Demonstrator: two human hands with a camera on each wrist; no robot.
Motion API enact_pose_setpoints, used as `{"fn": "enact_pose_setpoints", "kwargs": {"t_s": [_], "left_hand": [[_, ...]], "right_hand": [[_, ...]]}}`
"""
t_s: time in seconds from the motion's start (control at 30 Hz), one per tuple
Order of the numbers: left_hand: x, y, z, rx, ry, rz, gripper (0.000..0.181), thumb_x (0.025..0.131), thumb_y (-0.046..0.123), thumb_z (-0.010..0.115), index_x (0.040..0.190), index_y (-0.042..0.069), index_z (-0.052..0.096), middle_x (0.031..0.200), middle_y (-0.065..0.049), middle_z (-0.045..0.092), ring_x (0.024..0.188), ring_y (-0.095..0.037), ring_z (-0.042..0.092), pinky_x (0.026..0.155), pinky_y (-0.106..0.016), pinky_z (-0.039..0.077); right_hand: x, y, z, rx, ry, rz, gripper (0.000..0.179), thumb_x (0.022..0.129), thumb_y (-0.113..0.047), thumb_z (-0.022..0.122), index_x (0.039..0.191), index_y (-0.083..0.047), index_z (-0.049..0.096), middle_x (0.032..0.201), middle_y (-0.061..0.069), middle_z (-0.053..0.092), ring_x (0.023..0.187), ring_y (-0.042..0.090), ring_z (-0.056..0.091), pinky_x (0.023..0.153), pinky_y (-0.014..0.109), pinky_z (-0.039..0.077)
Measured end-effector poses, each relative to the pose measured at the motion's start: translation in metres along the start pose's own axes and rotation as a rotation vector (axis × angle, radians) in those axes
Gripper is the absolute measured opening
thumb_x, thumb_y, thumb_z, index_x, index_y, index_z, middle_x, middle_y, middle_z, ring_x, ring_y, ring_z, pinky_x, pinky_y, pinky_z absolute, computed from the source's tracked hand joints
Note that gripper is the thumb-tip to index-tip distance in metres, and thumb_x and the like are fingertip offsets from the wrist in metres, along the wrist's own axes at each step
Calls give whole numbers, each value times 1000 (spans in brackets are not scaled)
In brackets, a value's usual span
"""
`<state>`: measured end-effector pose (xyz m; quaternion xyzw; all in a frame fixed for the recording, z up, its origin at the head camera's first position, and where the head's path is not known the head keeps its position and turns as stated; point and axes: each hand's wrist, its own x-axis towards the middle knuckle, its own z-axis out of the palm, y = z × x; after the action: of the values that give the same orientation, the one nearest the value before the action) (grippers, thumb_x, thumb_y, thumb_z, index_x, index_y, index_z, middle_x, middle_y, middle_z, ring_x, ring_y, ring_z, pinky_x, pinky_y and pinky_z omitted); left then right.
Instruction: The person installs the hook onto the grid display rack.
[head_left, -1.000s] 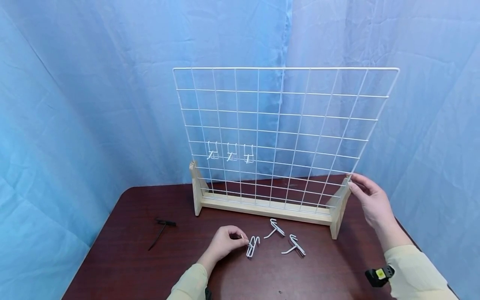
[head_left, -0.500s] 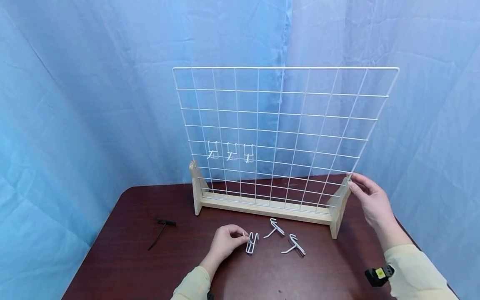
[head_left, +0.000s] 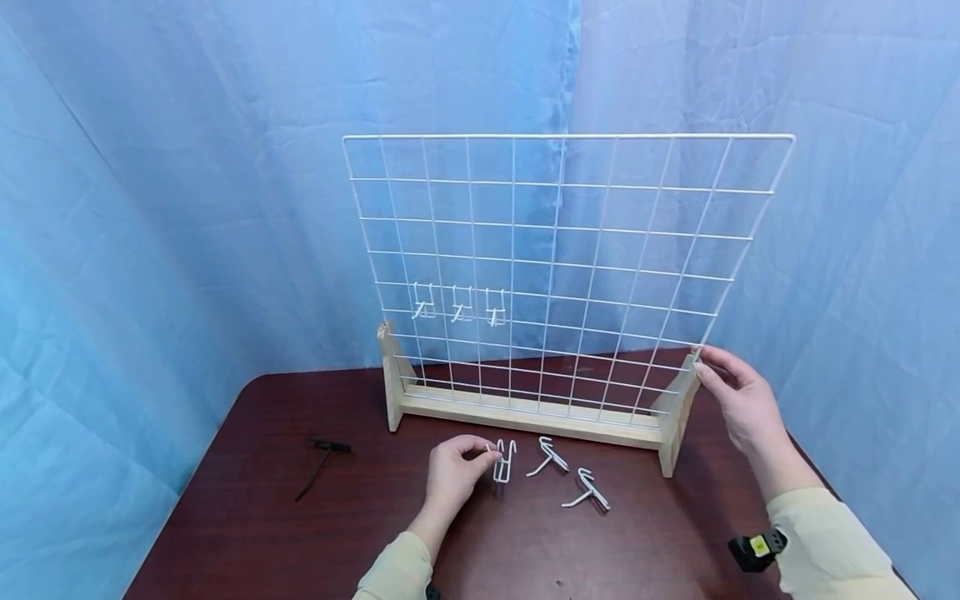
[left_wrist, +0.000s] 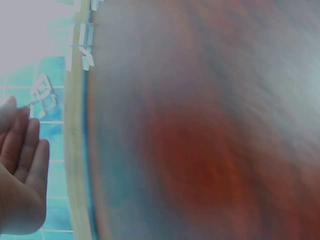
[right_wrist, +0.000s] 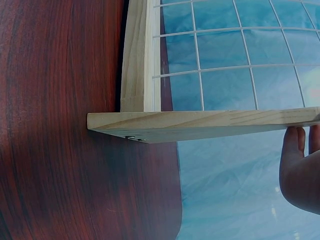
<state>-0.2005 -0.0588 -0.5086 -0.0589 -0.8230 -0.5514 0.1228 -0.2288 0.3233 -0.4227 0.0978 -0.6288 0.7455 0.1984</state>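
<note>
My left hand (head_left: 457, 473) pinches a white wire hook (head_left: 502, 480) between thumb and fingers, low over the table in front of the stand. In the left wrist view the same hook (left_wrist: 45, 91) juts out beyond the fingertips, its prong partly hidden. My right hand (head_left: 745, 407) grips the top of the right wooden upright (head_left: 680, 417), thumb in front, right by the white wire grid panel's (head_left: 568, 135) edge. Three white hooks, one of them here (head_left: 496, 318), hang in a row on the grid's left part. Two loose hooks (head_left: 553, 456) lie to the right of my left hand.
The wooden stand's crossbar (head_left: 532, 415) runs along the grid's foot, on a dark red-brown table (head_left: 255, 533). A black T-shaped tool (head_left: 322, 454) lies at the left. Behind the table hangs a blue curtain (head_left: 187, 208).
My left hand has moved toward the stand with the hook, turning it so its bent ends point up at the grid. My right hand stays at the upright.
</note>
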Motion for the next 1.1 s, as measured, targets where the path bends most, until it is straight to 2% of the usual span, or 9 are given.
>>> {"fn": "enact_pose_setpoints", "kwargs": {"t_s": [0.17, 0.43, 0.87, 1.1], "left_hand": [[6, 13, 0, 42, 39, -14, 6, 78, 8, 83, 76, 11, 78, 75, 6, 72, 70, -7, 62, 59, -21, 46], [14, 46, -2, 132, 54, 21, 5, 77, 14, 84, 76, 14, 79, 77, 6, 74, 75, -11, 67, 62, -23, 48], [34, 105, -3, 107, 157, 65, 7, 77, 21, 85, 79, 15, 81, 76, 6, 74, 75, -12, 66, 63, -26, 48], [42, 130, -2, 94, 243, 128, 9, 77, 19, 84, 84, 15, 82, 81, 5, 75, 76, -12, 69, 60, -25, 48]], "right_hand": [[0, 0, 0, 10, 0, -3, 32, 95, 9, 58, 115, -10, 74, 102, -11, 71, 96, 1, 61, 81, 10, 48], [0, 0, -1, 17, 3, 4, 34, 94, 10, 58, 114, -12, 75, 101, -10, 71, 95, 0, 61, 80, 10, 48], [0, 0, -1, 27, 1, -7, 35, 94, 11, 57, 113, -12, 75, 102, -10, 71, 95, 1, 61, 81, 10, 48], [1, 1, 0, 26, -3, -7, 34, 94, 11, 57, 115, -10, 74, 102, -9, 71, 96, 2, 60, 81, 10, 49]]}}
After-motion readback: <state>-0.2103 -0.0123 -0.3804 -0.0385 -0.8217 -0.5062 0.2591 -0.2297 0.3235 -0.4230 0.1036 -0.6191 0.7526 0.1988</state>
